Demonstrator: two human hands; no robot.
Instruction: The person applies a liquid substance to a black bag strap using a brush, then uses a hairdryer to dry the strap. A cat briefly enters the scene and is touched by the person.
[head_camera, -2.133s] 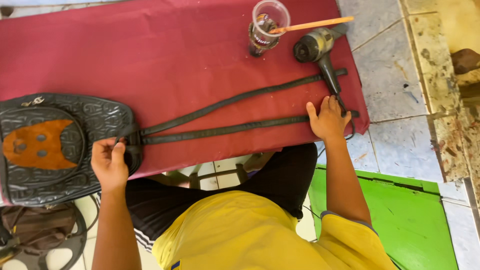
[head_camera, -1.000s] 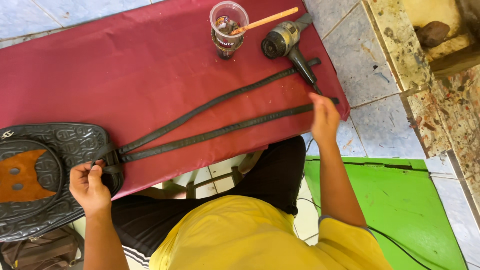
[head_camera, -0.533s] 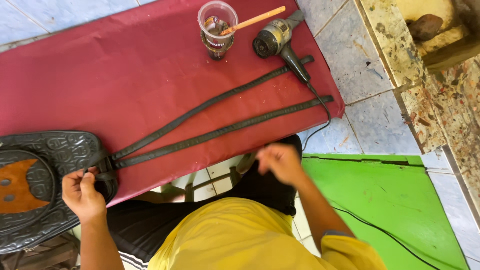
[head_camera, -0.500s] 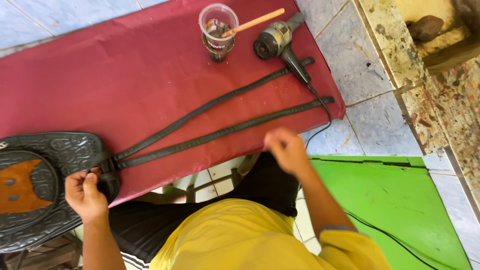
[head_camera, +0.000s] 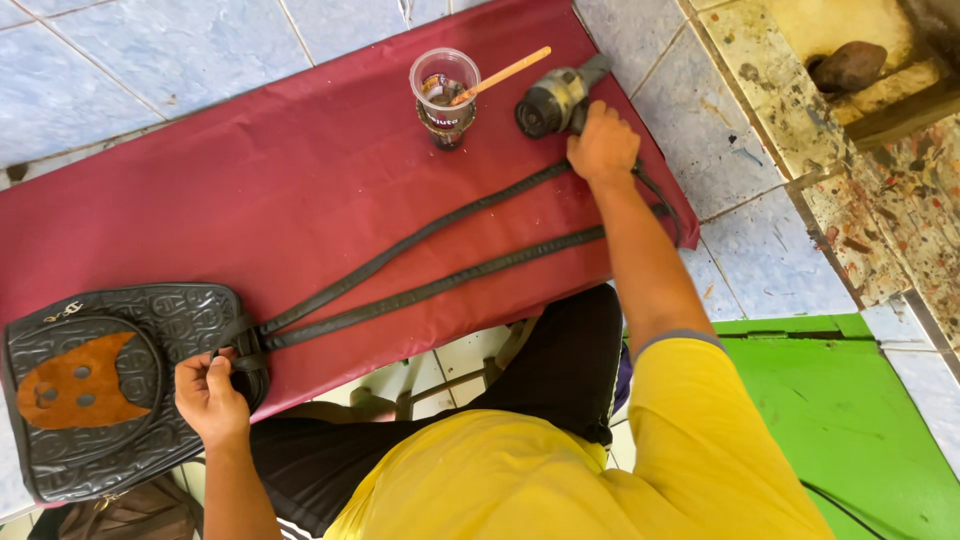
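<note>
Now the right hand (head_camera: 603, 148) is out at the far right of the maroon cloth (head_camera: 250, 190), fingers wrapped over the handle of the grey hair dryer (head_camera: 555, 98), which lies with its round nozzle facing left. Just left of the nozzle, a clear plastic cup (head_camera: 444, 93) stands upright, a wooden stick (head_camera: 500, 73) leaning out of it toward the dryer; cup and dryer are near each other but not touching.

Down at the near left, the left hand (head_camera: 211, 400) is closed on the dark strap ring where the bag strap (head_camera: 430, 260) meets the black embossed handbag (head_camera: 95, 385). That bag, with its brown patch, lies flat at the cloth's left end and overhangs the near edge. Its strap runs in two long bands diagonally across the cloth, spreading apart toward the right, where the loop end slips over the cloth's right edge just under the right wrist.

Plenty of bare cloth lies open on the far side, between the bag and the cup. Beyond the right edge there is pale floor tile, and a green board (head_camera: 850, 400) sits near right beside the person's yellow sleeve.
</note>
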